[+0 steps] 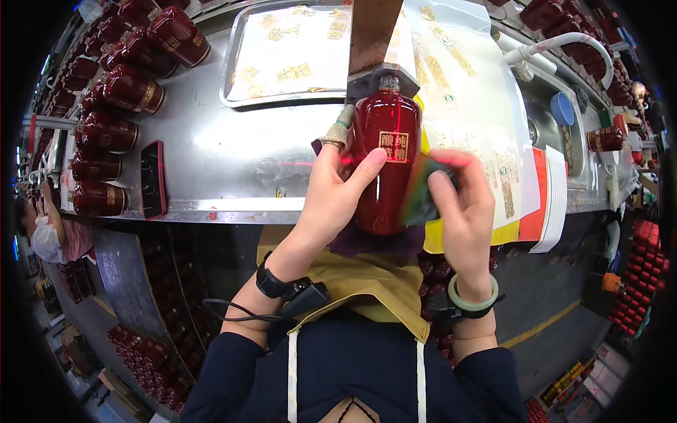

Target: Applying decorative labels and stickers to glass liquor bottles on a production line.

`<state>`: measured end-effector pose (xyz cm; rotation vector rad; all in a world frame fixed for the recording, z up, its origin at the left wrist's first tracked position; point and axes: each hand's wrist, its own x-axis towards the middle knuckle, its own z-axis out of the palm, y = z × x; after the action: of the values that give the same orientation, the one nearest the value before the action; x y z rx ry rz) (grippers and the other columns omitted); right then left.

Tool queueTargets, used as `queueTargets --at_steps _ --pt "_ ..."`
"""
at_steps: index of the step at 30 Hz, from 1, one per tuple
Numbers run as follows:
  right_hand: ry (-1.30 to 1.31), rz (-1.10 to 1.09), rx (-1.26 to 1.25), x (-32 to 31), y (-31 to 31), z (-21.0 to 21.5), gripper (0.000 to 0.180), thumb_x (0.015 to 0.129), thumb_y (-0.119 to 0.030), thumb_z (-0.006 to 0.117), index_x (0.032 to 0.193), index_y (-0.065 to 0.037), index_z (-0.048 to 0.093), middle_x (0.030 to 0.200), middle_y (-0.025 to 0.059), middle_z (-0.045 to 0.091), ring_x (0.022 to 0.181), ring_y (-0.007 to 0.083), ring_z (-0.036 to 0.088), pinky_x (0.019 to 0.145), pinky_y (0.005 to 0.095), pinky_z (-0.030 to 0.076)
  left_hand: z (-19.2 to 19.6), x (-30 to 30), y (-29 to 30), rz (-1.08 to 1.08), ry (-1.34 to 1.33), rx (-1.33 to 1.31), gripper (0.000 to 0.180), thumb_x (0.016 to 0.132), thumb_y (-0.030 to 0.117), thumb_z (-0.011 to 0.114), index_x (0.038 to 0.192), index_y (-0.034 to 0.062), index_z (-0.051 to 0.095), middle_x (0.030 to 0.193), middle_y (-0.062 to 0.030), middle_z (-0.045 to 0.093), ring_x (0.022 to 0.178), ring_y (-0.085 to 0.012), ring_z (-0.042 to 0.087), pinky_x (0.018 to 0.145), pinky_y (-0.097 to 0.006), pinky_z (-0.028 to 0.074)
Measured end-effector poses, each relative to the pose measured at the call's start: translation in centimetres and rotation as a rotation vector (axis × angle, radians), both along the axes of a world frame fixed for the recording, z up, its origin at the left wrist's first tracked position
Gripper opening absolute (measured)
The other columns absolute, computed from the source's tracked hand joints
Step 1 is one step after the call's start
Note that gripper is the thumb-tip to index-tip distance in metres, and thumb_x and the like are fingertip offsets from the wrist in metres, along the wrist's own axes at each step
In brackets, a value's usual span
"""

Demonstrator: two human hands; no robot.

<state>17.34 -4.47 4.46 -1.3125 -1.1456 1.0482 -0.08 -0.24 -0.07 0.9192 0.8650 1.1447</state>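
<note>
As the head view has it, one bottle lies at the near edge of the counter, neck pointing away, by a metal bracket. Both hands occupied: left hand curled along the bottle's left side, thumb by the label; right hand closed on a dark green pad at the bottle's right flank (blurred; contact and material cannot be told).

Progress, judged: label on, this bottle part-way while the pad is out. Row of bottles at left carries gold marks, apparently done. Unused, it seems: gold pieces on white sheets, more on the tray.

Materials: glossy deep-red bottle, rounded shoulders, short clear neck; square gold-edged label; brushed, glaring steel counter; ribbed knit cover on a left finger; soft purple cloth beneath.
</note>
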Motion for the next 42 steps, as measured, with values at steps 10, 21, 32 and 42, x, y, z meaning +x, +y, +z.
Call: queueTargets --at_steps 10,21,32,42 --pt "-0.29 0.055 0.042 -0.8 -0.6 -0.7 0.021 0.095 -0.003 0.069 0.116 -0.001 0.072 0.099 0.0118 0.069 0.088 0.0218 0.067 0.079 0.0323 0.051 0.0 0.1 -0.2 0.004 -0.08 -0.054 0.07 0.104 0.017 0.067 0.16 -0.0047 0.03 0.148 -0.0155 0.055 0.13 -0.0176 0.057 0.108 -0.033 0.049" --pt "-0.356 0.044 0.101 -1.0 -0.5 -0.5 0.023 0.092 -0.001 0.071 0.114 -0.003 0.073 0.094 0.0116 0.067 0.084 0.0239 0.065 0.075 0.0338 0.05 0.0 0.1 -0.1 0.019 -0.061 -0.041 0.07 0.104 0.017 0.067 0.16 -0.0048 0.03 0.147 -0.0148 0.055 0.129 -0.0172 0.057 0.11 -0.033 0.047" --pt "-0.438 0.025 0.112 -1.3 -0.5 -0.1 0.023 0.09 0.001 0.072 0.113 -0.004 0.074 0.088 0.0107 0.062 0.078 0.0247 0.062 0.071 0.0349 0.048 -0.1 0.1 0.0 0.013 -0.106 -0.063 0.07 0.105 0.017 0.066 0.16 -0.0041 0.03 0.148 -0.0144 0.055 0.129 -0.0171 0.057 0.11 -0.033 0.048" --pt "0.029 -0.095 0.049 2.5 0.7 -1.3 0.021 0.103 -0.001 0.06 0.122 0.003 0.068 0.107 0.002 0.068 0.095 0.0061 0.06 0.085 0.0229 0.048 -0.3 -0.8 0.5 0.082 -0.082 -0.081 0.06 0.111 0.02 0.055 0.161 -0.0008 0.03 0.157 -0.0149 0.048 0.14 -0.0201 0.051 0.118 -0.036 0.041"
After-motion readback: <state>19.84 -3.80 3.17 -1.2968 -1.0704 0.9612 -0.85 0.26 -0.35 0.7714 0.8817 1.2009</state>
